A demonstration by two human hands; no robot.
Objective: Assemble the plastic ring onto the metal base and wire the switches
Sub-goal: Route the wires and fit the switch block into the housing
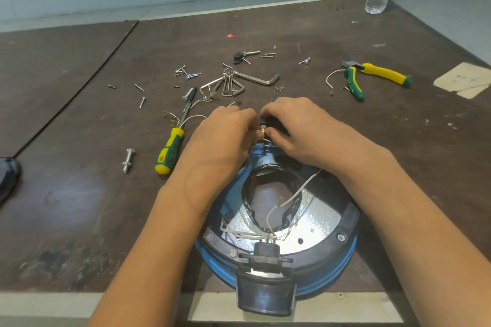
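Your left hand [225, 138] and right hand [300, 127] meet fingertip to fingertip just past the far rim of the assembly. Between them sits the small black switch [263, 122], with a yellow terminal showing on its near side. Your right hand curls over the switch, thumb tucked under beside that terminal, so it has the grip. Your left hand's fingers also curl in toward the same spot, but the back of the hand hides them, and I cannot tell what they pinch.

What the next move turns on is this: the switch lies straight ahead of you, on the far side of the opening and touching both hands, so neither hand is nearer. The white wire [303, 186] runs near to far, rising from the middle of the metal base [318, 218] and passing under your right wrist toward the switch. Any push of a connector will probably go along that same near-far line, so keep the switch steady with the right hand and feed from the left.

The black plastic ring [350, 218] sits around the metal base inside the blue housing [342, 263], close to you.

Further out, the screwdriver [170, 151] lies just left of your left wrist. The hex keys [233, 85] lie beyond your hands, and the pliers [377, 74] are far right on the table [66, 114].
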